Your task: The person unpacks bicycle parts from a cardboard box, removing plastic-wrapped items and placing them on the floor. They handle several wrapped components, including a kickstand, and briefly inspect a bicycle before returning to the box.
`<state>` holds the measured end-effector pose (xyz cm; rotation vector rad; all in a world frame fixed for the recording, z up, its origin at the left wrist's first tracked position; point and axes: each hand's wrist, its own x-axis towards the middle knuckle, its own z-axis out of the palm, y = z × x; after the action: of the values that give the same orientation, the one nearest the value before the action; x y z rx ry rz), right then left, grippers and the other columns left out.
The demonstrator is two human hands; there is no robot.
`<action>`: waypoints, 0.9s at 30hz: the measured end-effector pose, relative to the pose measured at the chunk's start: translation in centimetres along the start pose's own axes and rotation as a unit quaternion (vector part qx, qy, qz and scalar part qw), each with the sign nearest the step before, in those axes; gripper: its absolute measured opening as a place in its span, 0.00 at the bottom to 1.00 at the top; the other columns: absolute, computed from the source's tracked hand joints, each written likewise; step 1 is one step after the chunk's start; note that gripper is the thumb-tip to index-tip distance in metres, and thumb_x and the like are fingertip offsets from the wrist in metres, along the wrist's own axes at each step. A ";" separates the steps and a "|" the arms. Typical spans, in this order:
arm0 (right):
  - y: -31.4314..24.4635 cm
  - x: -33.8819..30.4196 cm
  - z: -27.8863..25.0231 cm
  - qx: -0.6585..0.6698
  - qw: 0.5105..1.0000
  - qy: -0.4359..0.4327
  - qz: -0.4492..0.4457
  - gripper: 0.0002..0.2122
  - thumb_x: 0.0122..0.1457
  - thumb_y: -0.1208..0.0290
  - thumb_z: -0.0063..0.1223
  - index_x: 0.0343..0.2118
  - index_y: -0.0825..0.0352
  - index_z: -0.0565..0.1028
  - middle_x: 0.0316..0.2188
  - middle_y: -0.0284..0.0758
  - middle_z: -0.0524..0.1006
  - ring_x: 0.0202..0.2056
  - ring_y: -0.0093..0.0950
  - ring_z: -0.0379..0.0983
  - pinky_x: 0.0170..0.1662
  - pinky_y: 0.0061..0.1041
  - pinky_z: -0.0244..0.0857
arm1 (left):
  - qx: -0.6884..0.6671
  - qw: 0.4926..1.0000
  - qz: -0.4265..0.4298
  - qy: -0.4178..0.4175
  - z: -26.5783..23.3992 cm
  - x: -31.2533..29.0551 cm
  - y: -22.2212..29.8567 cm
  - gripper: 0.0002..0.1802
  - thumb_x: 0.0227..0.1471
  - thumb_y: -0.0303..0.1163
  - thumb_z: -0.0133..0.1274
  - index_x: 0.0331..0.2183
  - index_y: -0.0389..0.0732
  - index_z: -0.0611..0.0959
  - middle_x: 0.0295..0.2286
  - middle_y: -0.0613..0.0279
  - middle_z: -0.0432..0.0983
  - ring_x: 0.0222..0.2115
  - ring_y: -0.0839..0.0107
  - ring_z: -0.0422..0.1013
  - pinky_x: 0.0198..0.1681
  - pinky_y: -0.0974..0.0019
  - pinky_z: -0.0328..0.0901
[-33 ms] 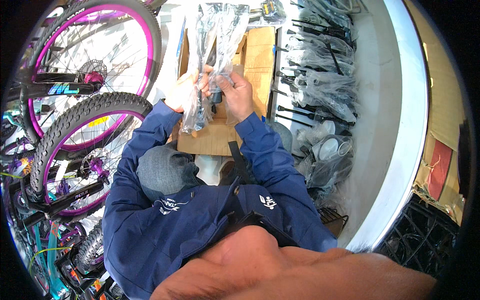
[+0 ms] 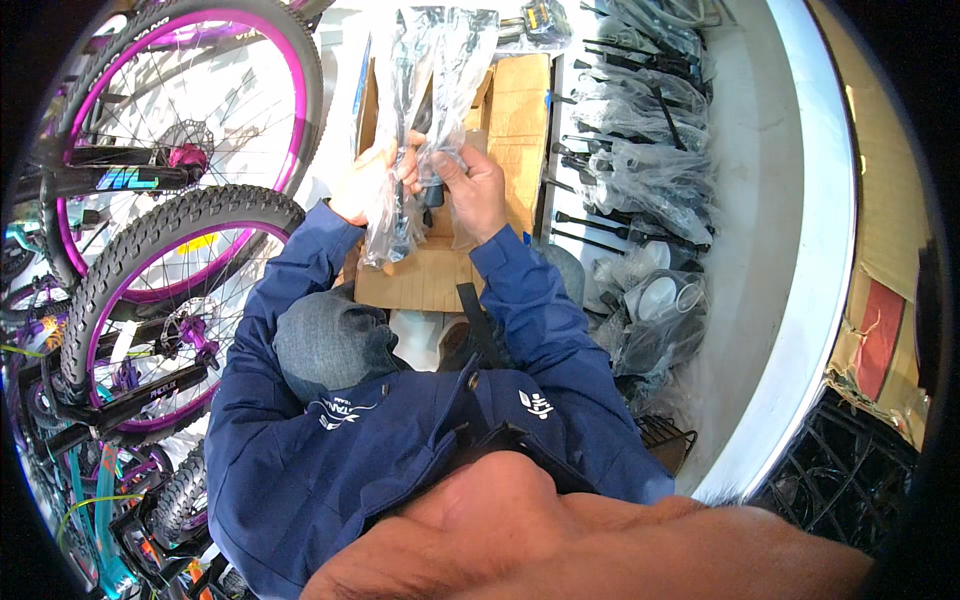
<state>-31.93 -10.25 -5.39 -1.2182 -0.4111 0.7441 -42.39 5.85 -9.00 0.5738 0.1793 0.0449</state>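
My left hand (image 2: 368,180) is closed around a clear plastic bag (image 2: 384,222) with a long, thin black part inside. The bag stretches away from me and hangs below my fingers too. My right hand (image 2: 478,190) pinches a second clear plastic bag (image 2: 462,70) between thumb and fingers. A black, blunt-ended rod tip (image 2: 433,194) shows between the two hands. The bags overlap there, and the kind of part inside is hard to make out. Both hands are above an open cardboard box (image 2: 425,285), which stands in front of my knees.
At left, bicycles with purple-rimmed wheels (image 2: 190,225) stand close to my arm. Many bagged black rods (image 2: 640,160) lie in a row at right, beside a curved white edge (image 2: 820,240). Another bagged part (image 2: 540,22) lies beyond the box. A black crate (image 2: 835,470) stands lower right.
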 end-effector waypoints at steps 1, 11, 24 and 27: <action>0.0 0.0 0.0 0.011 1.000 -0.002 0.004 0.15 0.65 0.65 0.58 0.46 0.73 0.78 0.35 0.31 0.82 0.33 0.17 0.76 0.39 0.20 0.71 | 0.005 1.000 -0.001 0.001 0.0 0.0 0.0 0.29 0.68 0.47 0.44 0.58 0.33 0.68 0.27 0.68 0.65 0.30 0.73 0.64 0.45 0.62 0.64; -0.1 -0.2 0.1 -0.009 1.000 -0.012 -0.008 0.16 0.65 0.66 0.57 0.50 0.72 0.77 0.37 0.32 0.82 0.36 0.19 0.77 0.41 0.21 0.72 | -0.003 1.000 -0.002 0.014 0.2 -0.2 0.2 0.27 0.69 0.45 0.42 0.57 0.33 0.69 0.26 0.69 0.63 0.30 0.73 0.63 0.43 0.61 0.64; 1.3 -0.1 -0.5 0.258 0.961 0.027 0.091 0.11 0.68 0.66 0.41 0.43 0.67 0.74 0.35 0.31 0.77 0.29 0.20 0.69 0.29 0.21 0.65 | -0.032 0.999 0.027 0.021 -0.3 0.0 0.0 0.25 0.68 0.43 0.44 0.57 0.34 0.69 0.26 0.66 0.65 0.29 0.71 0.64 0.41 0.64 0.64; 0.7 -0.2 -1.1 0.384 0.905 0.039 0.177 0.10 0.66 0.64 0.39 0.34 0.62 0.71 0.24 0.26 0.69 0.21 0.17 0.59 0.18 0.17 0.52 | -0.004 0.996 0.054 0.068 -1.0 0.0 0.1 0.24 0.67 0.40 0.45 0.56 0.32 0.69 0.27 0.66 0.66 0.30 0.70 0.64 0.42 0.63 0.64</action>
<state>-31.55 -10.98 -6.35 -0.5634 0.1859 1.0346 -42.60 6.46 -9.78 0.5722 0.2805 0.1897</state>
